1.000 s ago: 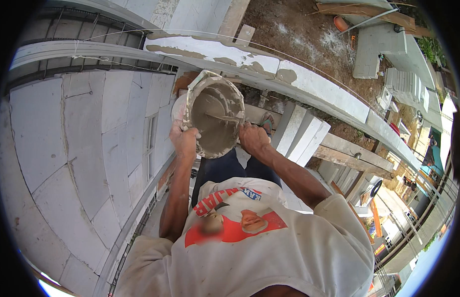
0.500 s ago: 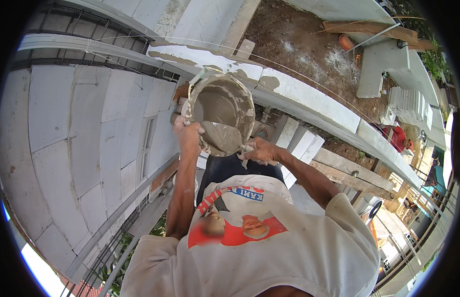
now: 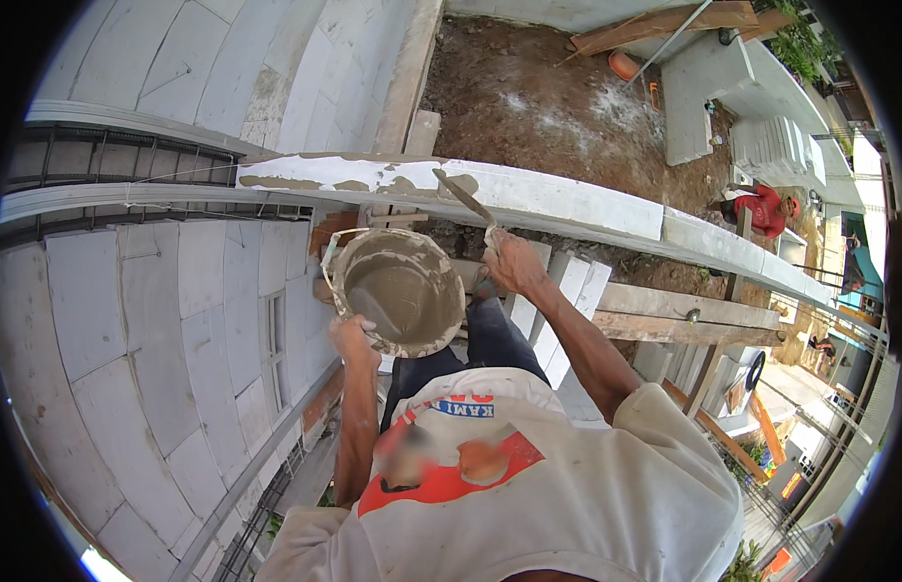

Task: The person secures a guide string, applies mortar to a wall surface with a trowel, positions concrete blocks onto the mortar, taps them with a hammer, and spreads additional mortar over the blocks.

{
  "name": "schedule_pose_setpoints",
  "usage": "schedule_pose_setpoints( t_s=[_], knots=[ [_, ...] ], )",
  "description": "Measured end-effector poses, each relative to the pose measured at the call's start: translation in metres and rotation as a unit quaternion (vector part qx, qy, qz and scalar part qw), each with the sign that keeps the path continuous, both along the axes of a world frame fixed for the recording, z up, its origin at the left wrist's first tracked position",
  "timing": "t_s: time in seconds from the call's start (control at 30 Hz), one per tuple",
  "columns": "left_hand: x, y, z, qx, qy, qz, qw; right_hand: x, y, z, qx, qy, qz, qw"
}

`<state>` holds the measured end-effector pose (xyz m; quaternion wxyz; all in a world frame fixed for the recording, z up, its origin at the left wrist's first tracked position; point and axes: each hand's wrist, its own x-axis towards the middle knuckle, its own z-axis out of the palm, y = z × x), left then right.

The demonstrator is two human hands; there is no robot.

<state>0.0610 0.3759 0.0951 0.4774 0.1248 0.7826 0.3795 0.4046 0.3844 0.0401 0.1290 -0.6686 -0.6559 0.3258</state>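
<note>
My left hand (image 3: 354, 342) is closed on the near rim of a round bucket (image 3: 445, 328) smeared with mortar, holding it in front of my legs. Wet grey mortar (image 3: 388, 294) lies in the bottom, and the handle hangs at the left side. A trowel (image 3: 464, 199) is gripped in my right hand (image 3: 515, 263). Its blade points up and left, over the top of a narrow white block wall (image 3: 567, 195) just beyond the bucket. Grey mortar patches (image 3: 351, 185) sit along the left stretch of that wall top. Whether the blade touches the wall I cannot tell.
A tall panel of pale blocks (image 3: 160, 320) rises on my left. Steel rebar (image 3: 112, 145) runs in a channel at the far left. Beyond the wall lie bare soil (image 3: 529, 87) and planks (image 3: 664, 29). Wooden beams (image 3: 684, 310) stretch right, near a person in red (image 3: 764, 210).
My right hand has lifted the trowel out of the bucket and up to the wall top. The bucket sits lower and slightly left in view, still in my left hand.
</note>
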Motion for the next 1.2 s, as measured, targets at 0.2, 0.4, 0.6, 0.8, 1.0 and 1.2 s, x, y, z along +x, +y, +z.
schedule_pose_setpoints(
  t_s=[0.2,0.4,0.6,0.8,1.0,1.2],
  knots=[
    [-0.020,-0.014,-0.012,-0.004,0.013,-0.015,1.000,-0.006,0.033,0.008,-0.007,-0.247,-0.020,0.969],
    [-0.017,-0.005,0.006,-0.016,0.003,-0.046,0.999,0.059,-0.001,-0.008,-0.057,-0.357,-0.095,0.928],
    [-0.021,0.002,0.009,-0.017,0.031,-0.036,0.999,0.162,-0.030,-0.026,-0.136,-0.367,-0.185,0.901],
    [-0.017,0.009,0.010,0.015,-0.016,-0.052,0.998,0.096,-0.086,-0.124,0.102,-0.086,-0.279,0.951],
    [-0.010,0.015,0.019,0.008,-0.024,-0.079,0.997,-0.003,-0.105,-0.146,-0.007,-0.087,-0.234,0.968],
    [-0.007,0.020,0.024,0.022,-0.011,-0.063,0.998,-0.061,-0.172,-0.097,-0.090,-0.030,-0.089,0.992]
  ],
)
